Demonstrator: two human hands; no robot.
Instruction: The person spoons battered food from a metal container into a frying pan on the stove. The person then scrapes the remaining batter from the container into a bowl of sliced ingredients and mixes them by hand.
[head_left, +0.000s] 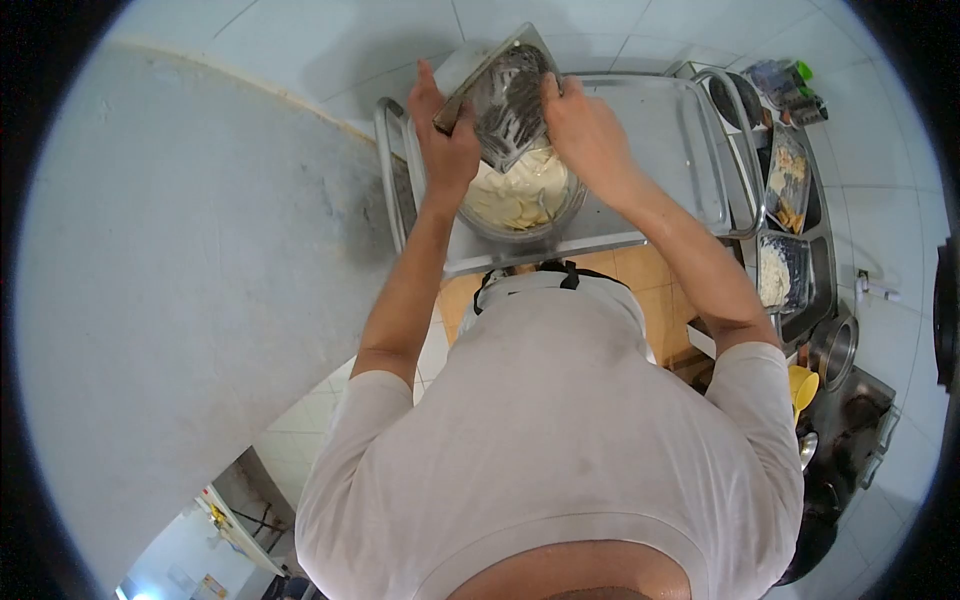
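Both hands hold a clear rectangular container (512, 100) tilted above a round bowl (578, 205). White smears coat the container's inside. My left hand (450, 140) is closed on its left edge, near a dark strip along that edge that I cannot identify. At the upper right rim, my right hand (588, 138) grips with its fingers bent over the edge. A pale creamy mixture (520, 195) with thin slices or pieces fills the bowl, and the container's lower corner hides part of it.
The bowl stands on a metal cart (660, 130) with tubular handles (385, 170). To the right, a sink (822, 255) holds a container with pale residue (775, 275) and another with food scraps (788, 185). A metal pot (834, 350) and yellow utensil (803, 388) are nearby.
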